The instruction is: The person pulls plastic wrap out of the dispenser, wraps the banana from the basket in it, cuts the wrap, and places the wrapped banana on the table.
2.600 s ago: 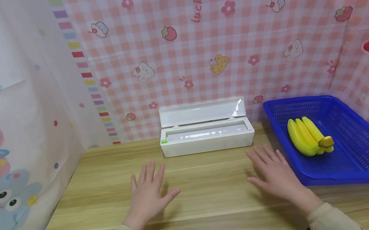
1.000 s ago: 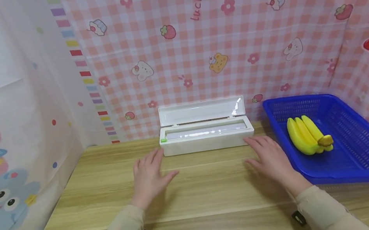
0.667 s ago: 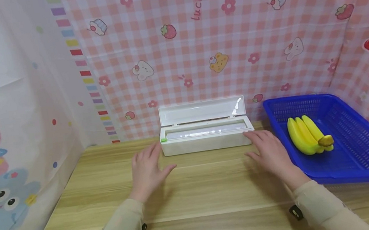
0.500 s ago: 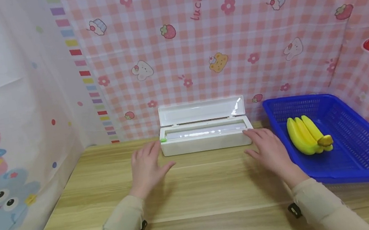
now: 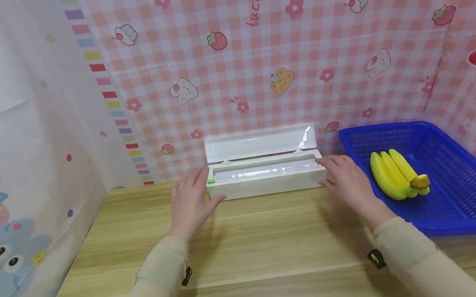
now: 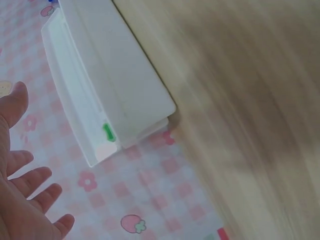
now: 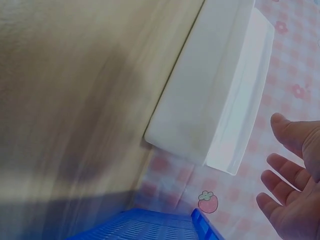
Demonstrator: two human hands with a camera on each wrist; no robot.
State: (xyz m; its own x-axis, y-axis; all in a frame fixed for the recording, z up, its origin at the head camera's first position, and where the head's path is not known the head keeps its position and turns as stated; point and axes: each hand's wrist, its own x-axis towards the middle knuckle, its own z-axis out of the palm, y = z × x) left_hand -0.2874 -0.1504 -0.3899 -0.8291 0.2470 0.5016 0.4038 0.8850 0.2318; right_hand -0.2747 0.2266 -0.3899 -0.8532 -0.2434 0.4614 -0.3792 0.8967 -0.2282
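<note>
Both hands have slid forward since the earlier frames: left hand (image 5: 187,204) and right hand (image 5: 346,181) now bracket the ends of the white cling-film dispenser (image 5: 268,185), thumbs at its front corners. Dispenser, basket and bananas unmoved.

Dispenser sits lengthwise between the two sets of fingers, on the wood-grain table (image 5: 252,253); likely set so that each end faces one hand. Left fingers extended, slightly bent, thumb spread away; nothing gripped. Right fingers the same, thumb apart, nothing gripped. Fingertips overlap the dispenser ends in the head view, but both wrist views show a gap, so can't confirm contact. Wide thumb-to-finger spread probably suits taking the ends from outside.

Hinged lid (image 5: 260,144) stands up beyond the fingertips, tipped back near the cloth, which leaves the top uncovered; shiny film roll (image 5: 266,170) shows inside. Green slider (image 5: 211,180) at the left end, just beside the left fingertips; parked there, it seems, off the film's span.

Blue plastic basket (image 5: 455,228) right of the right fingers, close to that forearm. Yellow banana bunch (image 5: 390,175) lies inside, on the side nearest the right hand, stem end toward the person; basket walls presumably keep it contained. Pink checked cloth (image 5: 231,68) hangs past all fingertips.
</note>
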